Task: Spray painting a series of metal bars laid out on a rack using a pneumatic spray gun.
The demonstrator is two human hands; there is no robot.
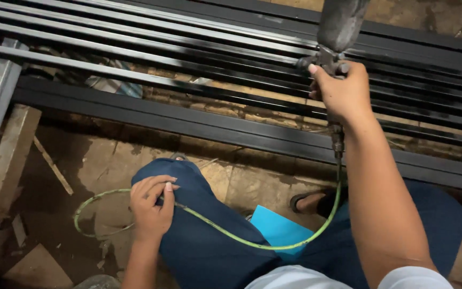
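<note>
- Head view looks down on a crouching person in dark blue trousers [204,241], with a spray gun [333,59] raised in the right hand [340,93].
- That hand is closed around the gun's grip, the thumb up near the valve; the gun's grey cup [343,21] rises above the fist, out over the metal bars.
- A green hose [231,235] drops from below the grip, curves across the lap and runs under the left hand [152,206].
- Resting on the left knee, the left hand has its fingers curled loosely over the hose; how firmly it grips cannot be told.
- Beyond the knees lies a frame of long metal bars [188,59], most coated black, a few showing bare grey steel.
- Underneath is a rough, stained paved floor [108,155]; a wooden block [6,160] and scraps lie to the left.
- A light blue sheet [279,227] sits between the legs, and a sandalled foot [308,202] shows just beside it.
</note>
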